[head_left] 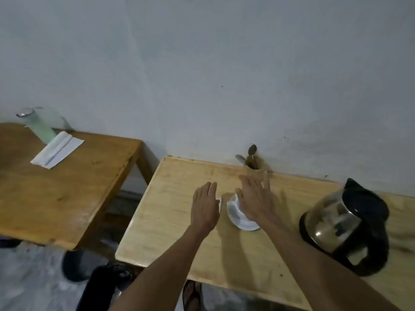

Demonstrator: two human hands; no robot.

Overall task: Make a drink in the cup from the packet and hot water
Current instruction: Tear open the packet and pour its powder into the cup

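A white cup stands on a white saucer in the middle of the light wooden table. My right hand hovers flat over the cup with fingers spread, hiding most of it. My left hand is just left of the saucer, fingers apart, holding nothing; a small white edge shows beside it, too hidden to identify. A glass kettle with a black lid, handle and base sits at the right. No packet is clearly visible.
A wooden holder with spoons stands at the wall behind the cup. A darker table at the left carries a pale green bottle and folded white paper. Dark objects and a sandal lie on the floor.
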